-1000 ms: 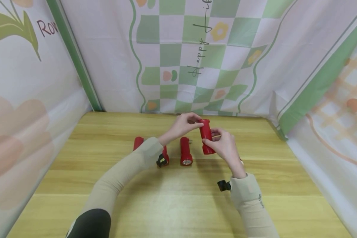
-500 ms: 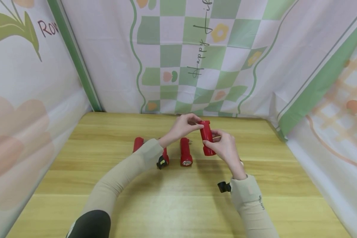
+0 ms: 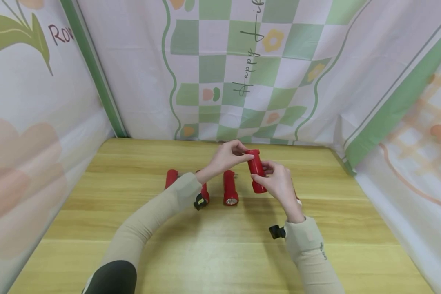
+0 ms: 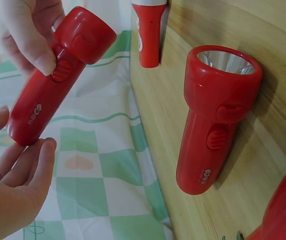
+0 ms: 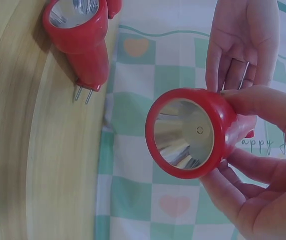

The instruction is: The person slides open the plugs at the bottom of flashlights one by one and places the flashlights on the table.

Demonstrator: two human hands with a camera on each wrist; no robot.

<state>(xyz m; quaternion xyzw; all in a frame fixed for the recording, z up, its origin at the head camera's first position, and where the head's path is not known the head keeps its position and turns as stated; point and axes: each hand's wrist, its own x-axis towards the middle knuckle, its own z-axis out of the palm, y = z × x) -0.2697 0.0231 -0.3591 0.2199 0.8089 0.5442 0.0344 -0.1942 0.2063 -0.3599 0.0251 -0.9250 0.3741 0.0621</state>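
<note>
A red flashlight (image 3: 256, 171) is held in the air by both hands, above the right part of the table. Its tail end points up and away, where my left hand (image 3: 228, 157) pinches it between thumb and fingers. My right hand (image 3: 277, 179) grips it nearer the head; in the left wrist view the right thumb lies at the ridged switch (image 4: 61, 71). The right wrist view looks into the reflector (image 5: 184, 132), where no bright glow shows. Beside the hands, another red flashlight (image 3: 230, 188) lies on the table, lens toward me.
Two more red flashlights (image 3: 171, 177) lie on the wooden table (image 3: 220, 253) at left, partly hidden by the left forearm. A red-and-white flashlight (image 4: 150, 35) lies past the right hand. Metal plug prongs (image 5: 82, 94) stick out of one tail. Printed cloth (image 3: 139, 81) hangs behind.
</note>
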